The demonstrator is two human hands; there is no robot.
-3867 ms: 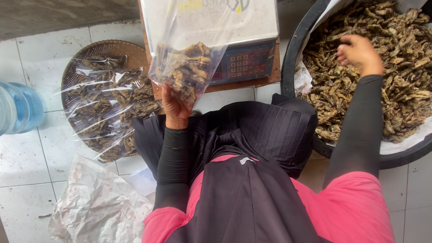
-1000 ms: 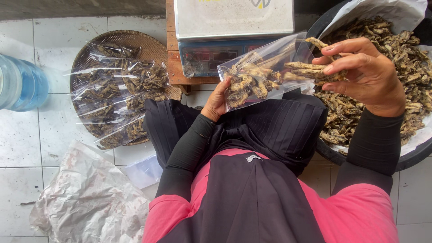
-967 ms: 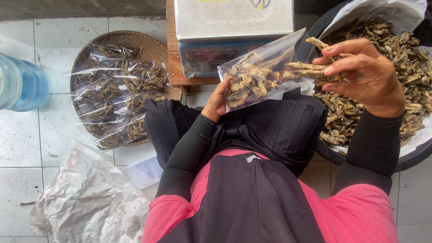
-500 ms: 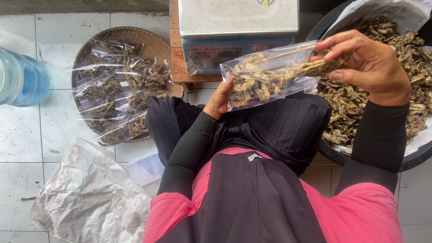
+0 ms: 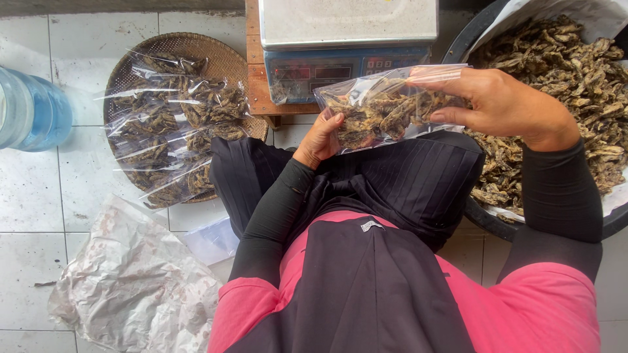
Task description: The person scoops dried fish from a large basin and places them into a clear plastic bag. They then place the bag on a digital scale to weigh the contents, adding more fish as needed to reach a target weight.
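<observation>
- My left hand [image 5: 318, 138] cups the closed end of the bag [image 5: 386, 110]; my right hand [image 5: 504, 104] pinches its open end shut between thumb and fingers.
- Bag lies level above my lap, just before the scale [image 5: 347, 39], part full of dried pieces.
- Risk: if my right pinch slackens or the bag tips rightward, pieces likely spill onto my lap.
- Basin [image 5: 562, 91] is cut off at right; scale display unreadable; right fingertips hidden behind plastic.

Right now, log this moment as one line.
left hand: holds clear bag | right hand: grips bag mouth | bag: dried pieces, above lap | scale: behind bag
</observation>
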